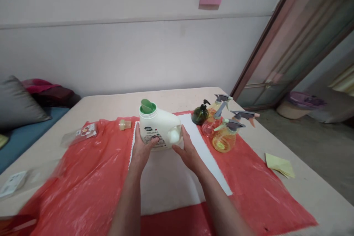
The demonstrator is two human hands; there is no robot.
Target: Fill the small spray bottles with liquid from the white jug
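Observation:
Between both hands is a cream-white detergent jug (160, 123) with a green pour spout (147, 107) in its uncapped neck. My left hand (142, 149) grips the jug's left side, the thumb lying across the printed label. My right hand (188, 150) is closed around the handle end at the right. Under the jug lies a white sheet (166, 182) on red plastic film (94, 177). A small translucent cap (125, 124) rests to the left of the jug. Whether the jug touches the sheet I cannot tell.
To the right stand several spray bottles (224, 141) and a dark green pump bottle (200, 114). Yellow paper slips (280, 165) lie near the table's right edge. Clear plastic packages (83, 132) lie at left. A grey cushion (20, 103) sits beyond the table's left side.

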